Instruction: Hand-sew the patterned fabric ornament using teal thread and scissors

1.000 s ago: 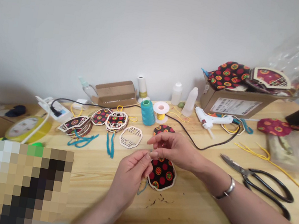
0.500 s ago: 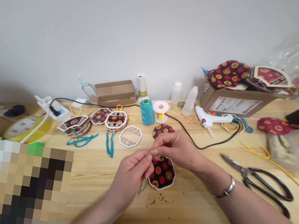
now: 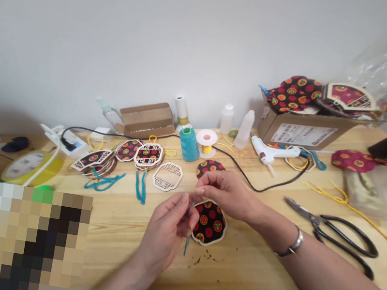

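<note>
My left hand is closed around a thin blue thread, whose loose end hangs below the fingers. Close by on the right, my right hand pinches at the upper part of the thread; the exact grip is hidden by the fingers. Partly behind both hands lies a wooden-rimmed ornament covered in black fabric with red and orange flowers. Beyond my right hand is a loose piece of the same patterned fabric. A bare wooden lattice frame rests to the left of it.
Black-handled scissors and yellow cord lie to the right. A white glue gun, a teal thread cone and a yellow spool stand behind. Finished ornaments with tassels sit left; a cardboard box stands back right.
My fingers have drawn slightly apart, and more blue thread shows between them. The thread's end now hangs straighter below my left hand.
</note>
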Demonstrator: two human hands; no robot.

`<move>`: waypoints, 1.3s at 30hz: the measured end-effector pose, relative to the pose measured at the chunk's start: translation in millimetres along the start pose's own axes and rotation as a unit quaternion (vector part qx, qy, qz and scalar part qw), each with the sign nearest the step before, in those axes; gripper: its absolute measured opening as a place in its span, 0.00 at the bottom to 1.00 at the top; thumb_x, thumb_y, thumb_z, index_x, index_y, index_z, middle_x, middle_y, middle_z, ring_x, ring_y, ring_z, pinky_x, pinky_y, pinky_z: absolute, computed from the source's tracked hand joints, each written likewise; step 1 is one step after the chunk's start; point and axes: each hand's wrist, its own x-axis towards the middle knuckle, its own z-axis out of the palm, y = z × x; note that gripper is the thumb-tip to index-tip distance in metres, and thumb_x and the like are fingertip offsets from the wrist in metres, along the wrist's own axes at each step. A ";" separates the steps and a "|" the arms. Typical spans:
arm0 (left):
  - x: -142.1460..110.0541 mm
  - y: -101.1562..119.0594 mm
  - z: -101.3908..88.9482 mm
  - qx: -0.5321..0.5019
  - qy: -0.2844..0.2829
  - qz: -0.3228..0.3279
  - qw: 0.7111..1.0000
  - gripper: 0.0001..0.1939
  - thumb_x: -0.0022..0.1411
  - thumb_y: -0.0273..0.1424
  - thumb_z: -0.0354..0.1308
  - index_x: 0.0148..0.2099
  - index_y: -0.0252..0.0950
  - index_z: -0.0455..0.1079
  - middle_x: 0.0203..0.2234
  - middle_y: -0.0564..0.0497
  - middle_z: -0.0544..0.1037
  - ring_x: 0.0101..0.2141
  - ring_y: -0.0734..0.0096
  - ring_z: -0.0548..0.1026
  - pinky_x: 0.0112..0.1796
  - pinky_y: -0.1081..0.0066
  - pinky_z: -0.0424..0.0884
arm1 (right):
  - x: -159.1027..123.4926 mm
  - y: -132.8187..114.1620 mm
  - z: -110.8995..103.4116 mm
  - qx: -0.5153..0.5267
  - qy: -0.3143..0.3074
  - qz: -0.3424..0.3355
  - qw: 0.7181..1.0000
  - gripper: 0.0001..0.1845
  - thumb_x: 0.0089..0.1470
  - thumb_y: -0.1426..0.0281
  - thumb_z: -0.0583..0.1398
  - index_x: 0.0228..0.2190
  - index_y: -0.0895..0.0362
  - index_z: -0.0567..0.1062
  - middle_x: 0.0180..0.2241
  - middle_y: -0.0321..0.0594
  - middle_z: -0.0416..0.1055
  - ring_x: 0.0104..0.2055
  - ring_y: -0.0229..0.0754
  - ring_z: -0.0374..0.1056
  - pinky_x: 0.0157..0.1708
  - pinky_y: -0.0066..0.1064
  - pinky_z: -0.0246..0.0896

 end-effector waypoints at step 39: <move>6.2 4.1 -8.5 0.314 -0.012 0.173 0.934 0.08 0.59 0.31 0.56 0.33 0.41 0.78 0.45 0.49 0.73 0.49 0.64 0.67 0.49 0.69 0.61 | -5.3 -6.3 -13.4 0.178 -0.054 -0.057 0.981 0.09 0.52 0.67 0.60 0.26 0.59 0.70 0.21 0.34 0.69 0.22 0.30 0.64 0.23 0.22 0.57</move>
